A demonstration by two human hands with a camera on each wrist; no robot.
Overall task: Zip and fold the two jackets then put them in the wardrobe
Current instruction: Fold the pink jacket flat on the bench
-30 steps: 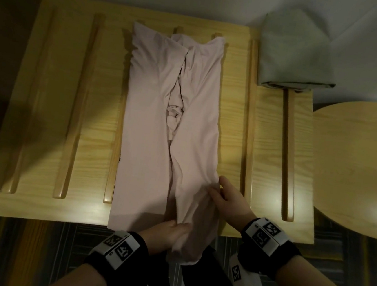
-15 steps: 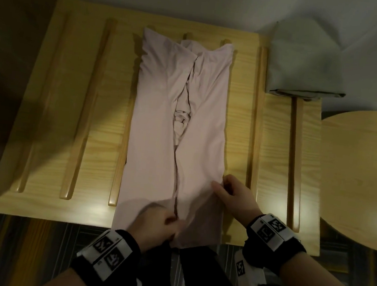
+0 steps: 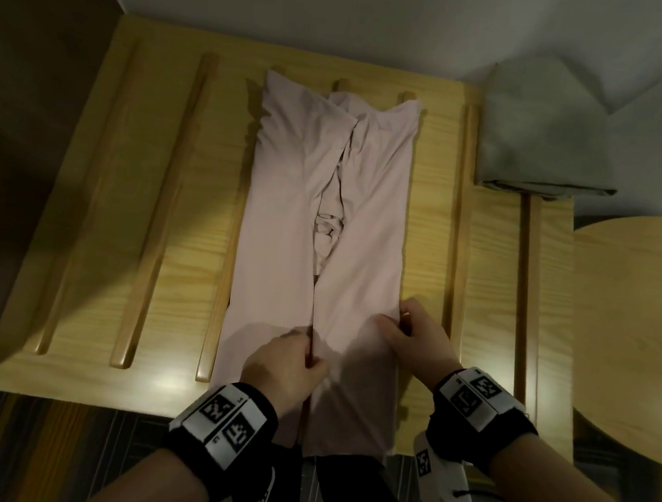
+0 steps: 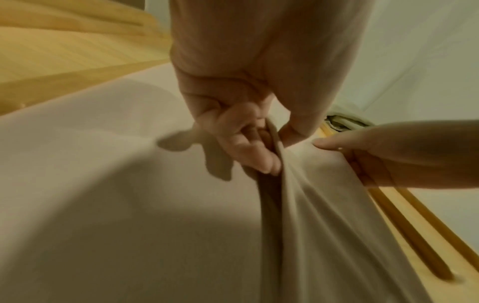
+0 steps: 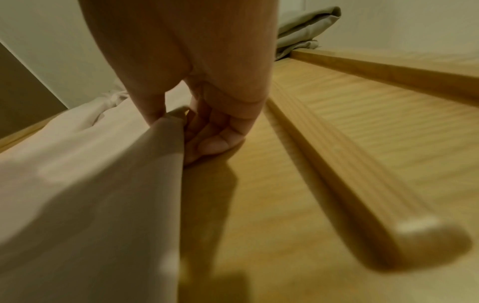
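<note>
Gripping pink jacket (image 3: 295, 222): left hand (image 3: 285, 363) pinches centre edge, right hand (image 3: 420, 339) right edge; grey jacket (image 3: 541, 130) folded far right. Wrist views show curled fingers (image 4: 255, 153).

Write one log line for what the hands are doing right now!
left hand: pinches pink jacket front edge | right hand: grips its right edge | grey jacket: folded | step: folding

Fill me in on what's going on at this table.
A person is folding a pink jacket laid lengthwise on a slatted wooden table, its sides already turned in toward the middle. The left hand pinches the right panel's inner edge near the hem; the right hand grips the same panel's outer edge. A grey jacket sits folded at the far right corner.
</note>
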